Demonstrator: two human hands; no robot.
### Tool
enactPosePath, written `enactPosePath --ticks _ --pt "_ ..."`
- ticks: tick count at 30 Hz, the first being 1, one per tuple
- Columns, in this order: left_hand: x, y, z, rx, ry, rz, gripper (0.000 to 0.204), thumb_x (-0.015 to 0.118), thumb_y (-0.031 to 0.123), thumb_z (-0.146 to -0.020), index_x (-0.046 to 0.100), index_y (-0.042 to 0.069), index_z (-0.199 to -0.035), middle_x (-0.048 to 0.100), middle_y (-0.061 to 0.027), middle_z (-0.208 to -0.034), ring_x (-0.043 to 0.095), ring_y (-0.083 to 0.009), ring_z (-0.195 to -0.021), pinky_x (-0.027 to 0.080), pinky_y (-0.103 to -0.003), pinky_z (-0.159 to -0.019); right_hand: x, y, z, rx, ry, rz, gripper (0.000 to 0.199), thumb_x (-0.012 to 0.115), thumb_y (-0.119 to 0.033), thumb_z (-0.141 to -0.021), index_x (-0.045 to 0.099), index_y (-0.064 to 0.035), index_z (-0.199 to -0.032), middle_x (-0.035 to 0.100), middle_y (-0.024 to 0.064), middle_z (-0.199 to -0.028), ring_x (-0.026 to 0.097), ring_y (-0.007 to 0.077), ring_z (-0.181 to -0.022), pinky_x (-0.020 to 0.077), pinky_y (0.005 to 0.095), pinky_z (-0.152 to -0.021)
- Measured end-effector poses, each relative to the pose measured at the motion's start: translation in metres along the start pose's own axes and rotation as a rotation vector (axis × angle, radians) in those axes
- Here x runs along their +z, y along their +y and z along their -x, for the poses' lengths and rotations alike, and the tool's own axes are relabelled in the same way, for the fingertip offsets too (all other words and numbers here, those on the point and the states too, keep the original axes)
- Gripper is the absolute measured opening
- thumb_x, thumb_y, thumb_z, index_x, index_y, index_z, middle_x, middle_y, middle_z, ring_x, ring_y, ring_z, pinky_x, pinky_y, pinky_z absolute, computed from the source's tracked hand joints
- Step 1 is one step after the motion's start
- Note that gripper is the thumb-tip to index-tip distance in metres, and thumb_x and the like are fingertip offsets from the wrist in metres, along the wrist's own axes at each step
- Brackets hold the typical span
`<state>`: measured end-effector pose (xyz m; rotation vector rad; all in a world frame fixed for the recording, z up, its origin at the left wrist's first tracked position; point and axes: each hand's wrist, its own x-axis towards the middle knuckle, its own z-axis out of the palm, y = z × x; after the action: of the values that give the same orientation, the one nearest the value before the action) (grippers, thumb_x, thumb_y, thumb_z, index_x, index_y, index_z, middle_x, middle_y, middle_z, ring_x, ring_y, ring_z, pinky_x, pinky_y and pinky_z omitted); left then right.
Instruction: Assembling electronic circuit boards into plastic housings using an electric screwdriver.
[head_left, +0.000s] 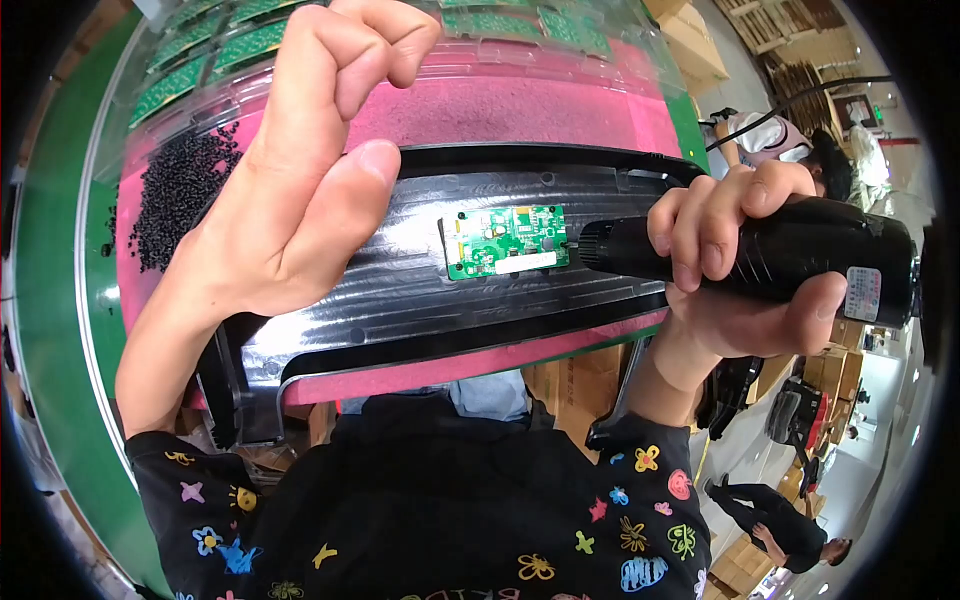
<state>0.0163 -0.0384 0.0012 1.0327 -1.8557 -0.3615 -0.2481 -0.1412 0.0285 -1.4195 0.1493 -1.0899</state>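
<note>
My right hand (735,245) is wrapped round a black electric screwdriver (850,240). The tool lies almost level, with its tip pointing left at the right edge of a green circuit board (500,238); whether the tip touches a screw cannot be made out. The board sits inside a long, shiny black plastic housing (400,310), and dark screws or posts show at some of its corners. Raised above the housing's left part, my left hand (310,170) has its fingers curled in and its thumb apart from them. Whatever its palm may hold is hidden.
A heap of small black screws or similar parts (180,195) lies on the pink mat (480,105) at the left. Clear trays (400,45) with several green boards stand along the far side. Two other people (785,520) are off to the right, near cardboard boxes (690,50).
</note>
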Motion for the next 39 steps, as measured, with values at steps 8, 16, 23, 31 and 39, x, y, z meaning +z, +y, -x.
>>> enactPosePath --ticks 8,16,23,31,39 --pt "0.008 0.014 -0.005 -0.046 -0.035 -0.175 0.037 0.046 -0.011 -0.074 0.030 0.006 -0.103 0.039 -0.0138 -0.104 0.037 -0.0223 -0.095 0.030 -0.033 -0.096 0.003 0.008 -0.007 0.108 -0.054 -0.042 0.061 0.058 -0.063 -0.084 0.050 -0.0037 -0.098 0.048 0.0001 -0.062 0.040 0.0093 -0.043 0.0369 0.0278 -0.048" --pt "0.008 0.024 -0.007 -0.186 -0.061 -0.347 0.036 0.055 -0.004 -0.078 0.043 -0.001 -0.112 0.045 -0.0161 -0.102 0.048 -0.0322 -0.097 0.040 -0.037 -0.093 0.000 0.005 -0.015 0.166 -0.171 -0.008 0.062 0.056 -0.063 -0.086 0.054 -0.0034 -0.104 0.048 0.0015 -0.059 0.042 0.0120 -0.044 0.0349 0.0280 -0.045" --pt "-0.010 0.015 0.014 -0.367 -0.416 -0.742 0.050 0.066 0.012 -0.087 0.048 -0.003 -0.131 0.052 -0.0242 -0.131 0.047 -0.0408 -0.126 0.038 -0.044 -0.105 -0.035 0.032 -0.055 0.375 0.586 -0.477 0.016 0.067 -0.015 -0.088 0.057 -0.0031 -0.089 0.056 0.0092 -0.078 0.059 0.0230 -0.069 0.0535 0.0424 -0.066" --pt "-0.048 -0.034 0.024 -0.449 -0.617 -0.691 0.058 0.070 -0.002 -0.079 0.048 -0.001 -0.133 0.057 -0.0224 -0.119 0.054 -0.0387 -0.111 0.044 -0.041 -0.097 -0.045 0.007 -0.023 0.468 0.501 -0.453 0.047 0.068 -0.007 -0.080 0.043 -0.0032 -0.120 0.049 0.0088 -0.109 0.053 0.0247 -0.100 0.0509 0.0561 -0.078" --pt "-0.098 -0.028 0.061 -0.439 -0.332 -0.505 0.060 0.068 0.009 -0.092 0.039 0.000 -0.144 0.051 -0.0169 -0.130 0.053 -0.0249 -0.118 0.043 -0.035 -0.101 -0.144 -0.068 0.016 -0.130 0.840 0.806 0.046 0.072 -0.010 -0.076 0.052 0.0006 -0.116 0.054 0.0023 -0.078 0.046 0.0072 -0.058 0.0416 0.0250 -0.053"
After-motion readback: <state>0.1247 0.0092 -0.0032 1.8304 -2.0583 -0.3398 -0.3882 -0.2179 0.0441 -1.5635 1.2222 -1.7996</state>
